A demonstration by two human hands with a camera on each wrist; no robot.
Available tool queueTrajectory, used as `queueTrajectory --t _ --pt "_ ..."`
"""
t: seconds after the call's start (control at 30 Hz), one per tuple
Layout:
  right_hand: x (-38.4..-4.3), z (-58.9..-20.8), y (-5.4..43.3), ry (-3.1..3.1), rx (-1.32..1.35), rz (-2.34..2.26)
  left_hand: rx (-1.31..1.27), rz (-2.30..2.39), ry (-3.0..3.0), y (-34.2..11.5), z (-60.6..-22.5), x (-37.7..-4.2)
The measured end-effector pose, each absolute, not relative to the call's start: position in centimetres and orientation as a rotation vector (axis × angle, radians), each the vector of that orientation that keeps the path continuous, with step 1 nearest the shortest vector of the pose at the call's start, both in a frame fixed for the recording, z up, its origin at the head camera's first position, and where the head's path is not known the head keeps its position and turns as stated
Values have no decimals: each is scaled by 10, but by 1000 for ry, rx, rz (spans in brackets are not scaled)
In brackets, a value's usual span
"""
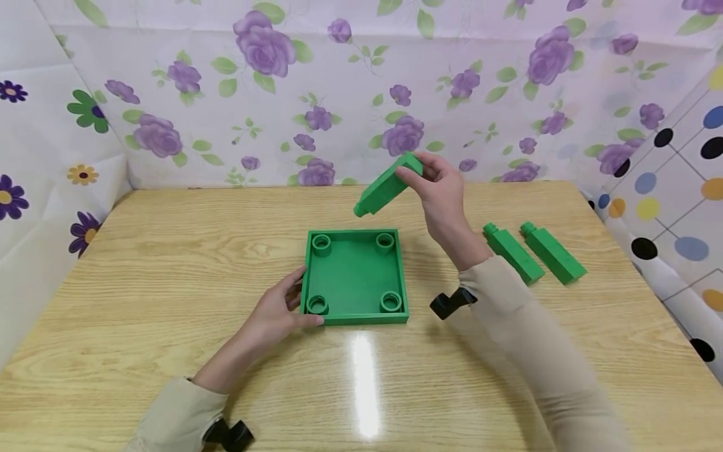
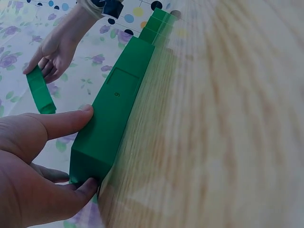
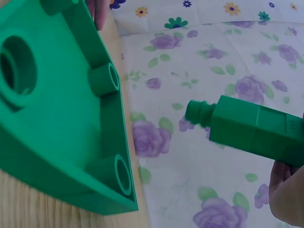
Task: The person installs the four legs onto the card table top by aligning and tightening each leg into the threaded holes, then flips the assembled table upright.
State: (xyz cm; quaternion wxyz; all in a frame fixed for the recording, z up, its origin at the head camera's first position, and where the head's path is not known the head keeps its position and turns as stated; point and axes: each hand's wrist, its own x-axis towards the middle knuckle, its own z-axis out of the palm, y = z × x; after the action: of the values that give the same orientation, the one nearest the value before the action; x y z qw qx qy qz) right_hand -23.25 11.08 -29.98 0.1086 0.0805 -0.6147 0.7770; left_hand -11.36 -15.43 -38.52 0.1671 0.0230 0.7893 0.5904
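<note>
OK, L to R: daisy-print cloth (image 1: 42, 147) far L, then wood-grain table (image 1: 169, 270). L hand (image 1: 277, 318) grips nr-L corner of green square tray (image 1: 356, 276), thumb on nr rim, fingers round L side, snug, no visible slack. Tray sits mid-table, hollow side up, w/ round socket in ea. corner: nr-L socket (image 1: 318, 309), far-L socket (image 1: 322, 251), far-R socket (image 1: 385, 250), nr-R socket (image 1: 390, 308). All look unfilled.

Next, green leg (image 1: 386, 189), held up in air past tray's far rim, not touching it. R hand (image 1: 444, 196) pinches it nr the plain end, thumb on one face, fingers behind; rest of leg sticks out free.

Key bit: leg's long axis slants, plain end up & R, ridged stub down & L. So stub points from grip out over far side of tray, in head view btwn the two far sockets, bit closer to far-R one. Sockets face up, leg's tilted, so angle prob. matters most. R hand's nearer that far-R socket; L hand's at opposite corner, prob. just steadying.

Far R: inner loose leg (image 1: 513, 252) & outer loose leg (image 1: 556, 256) lie side by side, apart, stubs away & L. Dotted cloth (image 1: 672, 207) beyond.
</note>
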Motion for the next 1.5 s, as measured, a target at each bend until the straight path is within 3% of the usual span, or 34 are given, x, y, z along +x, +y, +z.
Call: queueTrajectory --t 0.4,0.8,1.5 --pt "-234 -299 74 -2053 382 2261 67 1683 2253 -157 -384 -112" --pt "-241 -300 39 -2357 697 2056 98 1677 2263 -161 -386 -111" --pt "-244 -312 25 -2583 787 1955 113 1709 2229 -157 -389 -113"
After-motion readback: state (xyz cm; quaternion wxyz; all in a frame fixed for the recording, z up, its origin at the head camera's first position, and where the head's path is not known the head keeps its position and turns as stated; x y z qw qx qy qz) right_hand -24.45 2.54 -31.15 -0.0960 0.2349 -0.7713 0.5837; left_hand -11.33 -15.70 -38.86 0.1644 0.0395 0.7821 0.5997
